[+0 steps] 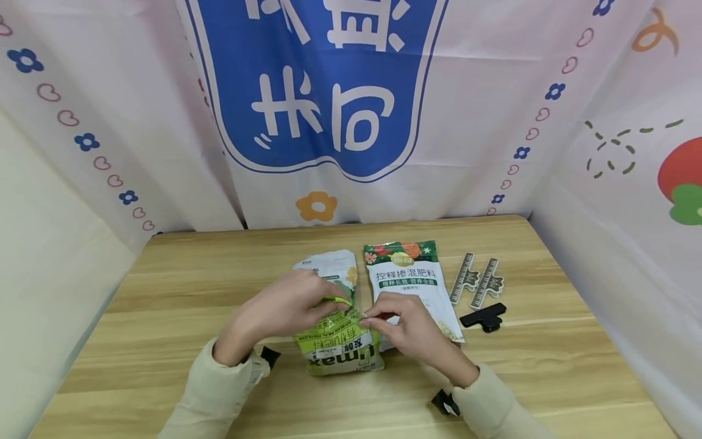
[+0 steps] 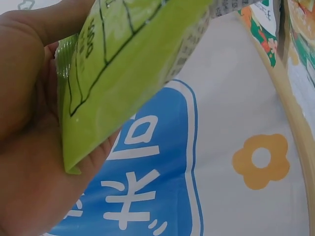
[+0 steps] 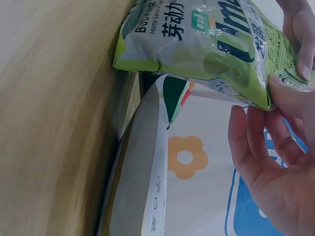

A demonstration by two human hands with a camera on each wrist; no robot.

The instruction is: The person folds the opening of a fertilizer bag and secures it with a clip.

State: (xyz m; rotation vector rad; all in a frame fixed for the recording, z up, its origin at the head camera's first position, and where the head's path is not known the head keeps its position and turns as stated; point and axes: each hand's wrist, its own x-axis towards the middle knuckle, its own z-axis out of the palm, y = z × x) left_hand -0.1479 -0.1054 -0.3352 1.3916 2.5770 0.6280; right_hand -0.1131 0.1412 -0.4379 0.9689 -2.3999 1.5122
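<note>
A green fertilizer bag (image 1: 344, 360) with large "Umax" lettering stands on the table in front of me, its top part folded over. My left hand (image 1: 287, 305) grips the top edge of the bag; in the left wrist view the green film (image 2: 123, 73) runs between the thumb and the palm. At the top's right corner my right hand (image 1: 408, 326) pinches the film between thumb and forefinger. The right wrist view shows the bag's printed front (image 3: 206, 44) and the other fingers of the right hand (image 3: 280, 167) curving below the corner.
Behind the green bag lies a white-and-green bag (image 1: 329, 262), partly covered. To its right lies another white fertilizer bag (image 1: 403, 265) with a green top. Two ruler-shaped clips (image 1: 462, 279) and a black clip (image 1: 485, 317) lie farther right. A printed cloth (image 1: 466, 122) hangs behind the wooden table (image 1: 192, 262).
</note>
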